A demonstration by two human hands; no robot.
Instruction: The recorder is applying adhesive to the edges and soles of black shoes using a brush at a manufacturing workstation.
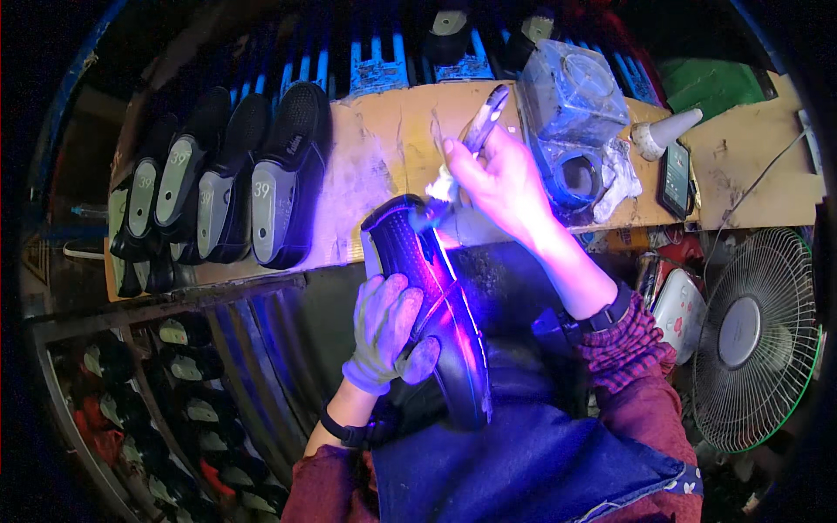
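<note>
My left hand [390,331], in a grey work glove, is closed around the middle of a black slip-on shoe [414,257]. The shoe is tilted over my lap, its perforated toe pointing away from me. Purple light falls along its side. My bare right hand [503,181] grips a brush [482,122] with a dark-tipped handle. Its pale, smeared lower end reaches down to the shoe's edge near the toe; the bristles are partly blurred. Beyond my right hand stands a blue-tinted, smeared plastic container [571,105] with a round opening in its lower part.
Several black shoes [292,174] with grey insoles line the bench's left side. Cardboard [375,122] covers the bench. A grey cone [667,132], a phone [675,179] and crumpled white material [616,179] lie at right. A caged fan [741,331] stands near my right elbow. Racked shoes [187,366] fill the lower left.
</note>
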